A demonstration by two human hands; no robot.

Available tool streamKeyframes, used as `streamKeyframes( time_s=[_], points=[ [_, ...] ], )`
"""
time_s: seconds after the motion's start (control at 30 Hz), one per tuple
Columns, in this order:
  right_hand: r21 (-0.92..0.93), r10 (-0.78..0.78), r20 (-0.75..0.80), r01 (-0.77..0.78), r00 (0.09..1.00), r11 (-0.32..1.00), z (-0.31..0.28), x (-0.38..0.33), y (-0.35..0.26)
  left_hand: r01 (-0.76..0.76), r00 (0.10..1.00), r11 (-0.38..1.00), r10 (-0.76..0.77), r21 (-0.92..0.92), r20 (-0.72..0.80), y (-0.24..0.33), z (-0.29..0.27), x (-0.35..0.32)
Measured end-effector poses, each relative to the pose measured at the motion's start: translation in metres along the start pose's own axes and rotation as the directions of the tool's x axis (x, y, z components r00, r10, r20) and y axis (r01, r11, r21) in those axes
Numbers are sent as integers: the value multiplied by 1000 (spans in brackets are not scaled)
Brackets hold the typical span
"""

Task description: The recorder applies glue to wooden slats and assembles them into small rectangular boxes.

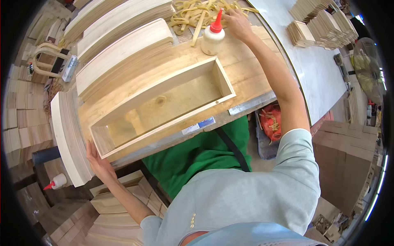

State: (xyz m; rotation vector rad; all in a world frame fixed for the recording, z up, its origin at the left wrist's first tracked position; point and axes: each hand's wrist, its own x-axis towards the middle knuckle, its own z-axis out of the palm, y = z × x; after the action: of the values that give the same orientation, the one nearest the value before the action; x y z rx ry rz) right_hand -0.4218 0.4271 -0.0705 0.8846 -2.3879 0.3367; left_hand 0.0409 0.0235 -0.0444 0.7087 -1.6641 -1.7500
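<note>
A long, shallow wooden box frame [164, 123] lies slantwise on a wooden board, its inside facing up. My left hand [99, 165] rests against the frame's near left corner, fingers stretched along its end. At the far side of the board, my right hand [238, 23] reaches into a heap of flat yellow rubber bands [188, 16]. Its fingers are bent together there, and what they pinch is hidden. Just left of that wrist stands a white glue bottle [212, 43] with a red nozzle, upright and apart from the hand.
Stacks of thin wooden boards [123, 57] line the board's left and far left. More slats [72, 139] stand beside my left hand. Small wooden panels [322, 28] sit on the grey table at right. Another glue bottle [60, 180] lies lower left. A bin [269, 123] holds red material.
</note>
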Motion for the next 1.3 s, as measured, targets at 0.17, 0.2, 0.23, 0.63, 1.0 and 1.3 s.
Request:
streamKeyframes(
  time_s=[0.17, 0.2, 0.23, 0.63, 1.0, 1.3],
  points=[
    [-65, 36, 167, -26, 985, 998, 9, 29, 4, -23, 998, 999, 25, 40, -57, 15, -25, -23],
    [22, 197, 146, -202, 970, 979, 7, 35, 1, -30, 997, 998, 34, 63, -74, 17, -30, -25],
    [117, 373, 52, -376, 927, 919, 17, 41, 33, -32, 998, 998, 34, 53, -55, 19, -28, -22],
    [944, 285, 296, -233, 912, -232, -139, 47, 22, -337, 922, 924, 362, 182, -134, 64, 22, -32],
    [744, -133, 587, -596, 799, -302, -219, -56, -204, 299, 675, 947, -121, -120, 728, 91, 216, -68],
    [576, 125, 695, -652, 708, 494, -196, -76, -129, 75, 924, 985, -128, 156, 361, 84, 18, -15]
  ],
)
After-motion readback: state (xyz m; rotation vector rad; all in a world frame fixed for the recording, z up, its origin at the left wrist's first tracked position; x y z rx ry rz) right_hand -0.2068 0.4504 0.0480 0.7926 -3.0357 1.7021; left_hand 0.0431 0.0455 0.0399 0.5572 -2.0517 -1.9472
